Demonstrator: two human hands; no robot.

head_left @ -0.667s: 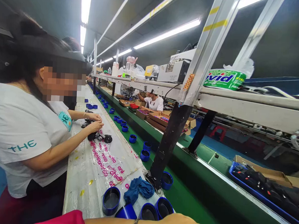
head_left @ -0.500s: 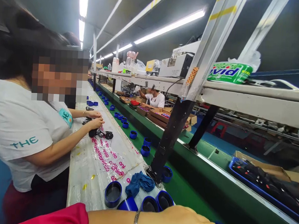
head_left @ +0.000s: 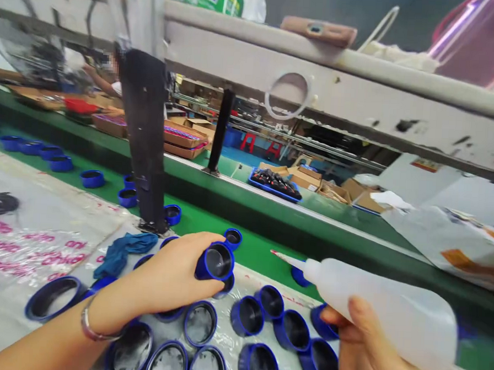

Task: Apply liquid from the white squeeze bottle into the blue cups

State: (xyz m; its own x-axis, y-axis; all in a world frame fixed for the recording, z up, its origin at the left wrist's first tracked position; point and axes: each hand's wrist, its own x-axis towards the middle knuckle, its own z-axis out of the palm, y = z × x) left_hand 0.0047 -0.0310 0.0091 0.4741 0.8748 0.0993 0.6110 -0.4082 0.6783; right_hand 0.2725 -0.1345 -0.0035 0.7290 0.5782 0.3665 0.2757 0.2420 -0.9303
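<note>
My left hand (head_left: 171, 277) grips a small blue cylindrical cup (head_left: 215, 262) with a dark shiny inside, tilted so that its mouth faces right. My right hand (head_left: 368, 354) holds a translucent white squeeze bottle (head_left: 383, 311) whose pointed nozzle (head_left: 287, 258) aims left toward the cup, a short gap away. Below both hands several blue cups and rings (head_left: 248, 317) lie on the plastic-covered bench (head_left: 41, 235).
A green conveyor belt (head_left: 252, 251) carries more blue cups (head_left: 92, 178) along the bench. A black post (head_left: 144, 141) stands at the belt's edge, with a blue cloth (head_left: 121, 250) beside it. An overhead shelf (head_left: 318, 89) holds a green tub. Across the belt sit cardboard boxes and a person.
The view has swung right and down from the co-worker to my own hands. My left hand now holds a blue cup, and my right hand with the squeeze bottle has come into view.
</note>
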